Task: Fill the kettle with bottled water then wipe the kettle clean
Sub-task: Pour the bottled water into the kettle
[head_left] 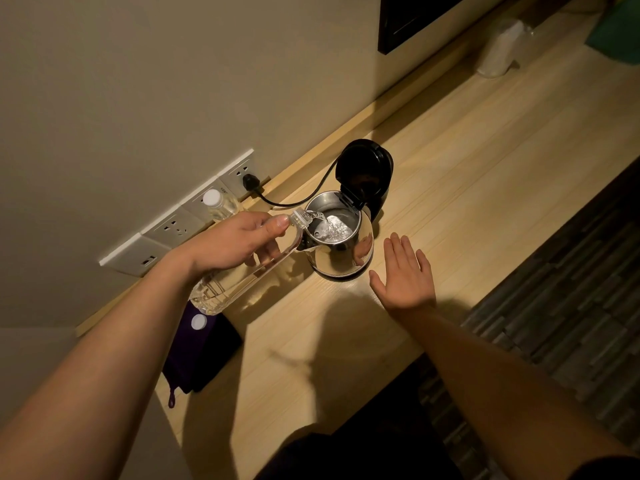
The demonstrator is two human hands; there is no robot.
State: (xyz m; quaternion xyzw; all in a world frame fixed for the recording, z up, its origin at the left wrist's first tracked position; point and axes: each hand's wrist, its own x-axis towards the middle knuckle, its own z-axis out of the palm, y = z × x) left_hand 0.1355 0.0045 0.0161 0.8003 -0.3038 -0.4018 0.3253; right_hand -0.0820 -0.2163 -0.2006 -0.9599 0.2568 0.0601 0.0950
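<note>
On the pale wooden counter point(450, 174), going from the left, a purple cloth point(194, 355) is lying with a white cap point(198, 322) resting on it. Above it, the left hand point(235, 242) is gripping a clear water bottle point(242, 271), fingers wrapped around it, tilting its mouth over the steel kettle point(341, 244), whose black lid point(363, 168) is standing open; water is streaming in. Just beside the kettle, the right hand point(403, 275) is hovering flat, fingers spread, holding nothing.
</note>
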